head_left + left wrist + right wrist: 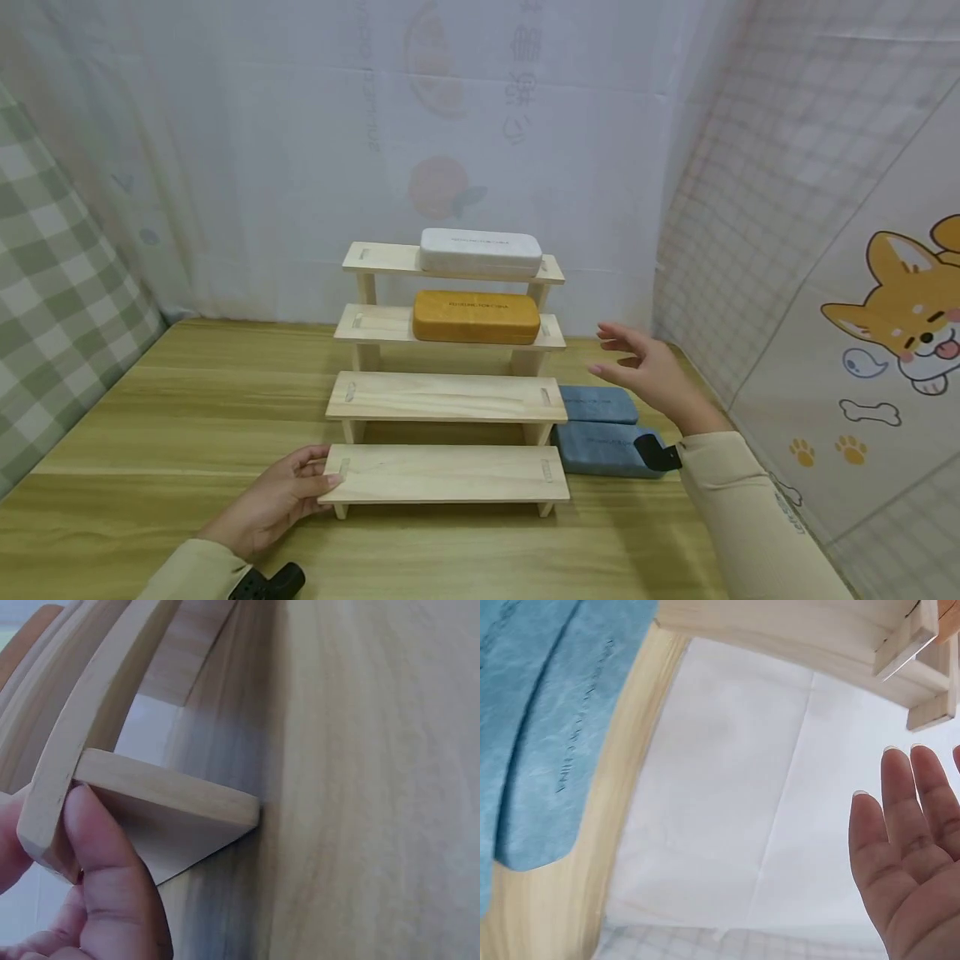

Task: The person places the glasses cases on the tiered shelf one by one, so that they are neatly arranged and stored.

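A stepped wooden display stand with several shelves stands on the table. My left hand pinches the left end of its lowest shelf, thumb on top and fingers beneath; the left wrist view shows the shelf board between thumb and finger. On the top shelf lies a white case, and an orange-yellow case rests on the shelf below it. My right hand hovers to the right of the stand, fingers relaxed and holding nothing. Beneath it, two blue cases lie on the table against the stand's right side.
The wood-grain table reaches back to a pale printed curtain. A green checked cloth hangs at the left, and a white sheet with a cartoon dog closes off the right.
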Tool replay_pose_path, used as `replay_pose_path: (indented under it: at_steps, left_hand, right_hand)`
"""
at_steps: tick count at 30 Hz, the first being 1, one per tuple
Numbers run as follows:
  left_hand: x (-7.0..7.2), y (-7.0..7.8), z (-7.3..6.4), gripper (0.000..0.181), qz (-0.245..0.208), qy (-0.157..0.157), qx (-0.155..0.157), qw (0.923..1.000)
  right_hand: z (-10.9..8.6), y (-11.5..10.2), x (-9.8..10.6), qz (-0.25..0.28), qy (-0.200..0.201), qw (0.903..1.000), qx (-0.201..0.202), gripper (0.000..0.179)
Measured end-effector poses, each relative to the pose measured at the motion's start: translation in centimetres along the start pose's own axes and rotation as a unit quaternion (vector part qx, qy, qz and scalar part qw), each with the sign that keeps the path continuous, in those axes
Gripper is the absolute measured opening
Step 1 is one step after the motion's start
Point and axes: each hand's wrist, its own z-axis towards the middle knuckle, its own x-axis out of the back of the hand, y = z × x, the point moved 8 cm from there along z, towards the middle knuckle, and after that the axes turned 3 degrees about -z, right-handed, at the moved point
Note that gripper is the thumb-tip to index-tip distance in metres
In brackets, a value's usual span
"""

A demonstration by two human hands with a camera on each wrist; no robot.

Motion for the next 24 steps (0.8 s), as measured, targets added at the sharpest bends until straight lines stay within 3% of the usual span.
replay_pose_path:
  at_steps: [11, 24]
  left_hand:
    - [0.1, -0.3, 0.0, 0.074, -0.026, -0.022, 0.008, 0.9994]
    - [0.1, -0.4, 0.1, 0.073, -0.037, -0.020, 0.011, 0.9991]
  right_hand:
    - [-2.7, 4.0, 0.0, 0.018, -0.005, 0.9990, -0.042, 0.068]
    - [-5.1, 9.4, -0.3, 0.025, -0.012, 0.9947, -0.099, 0.071]
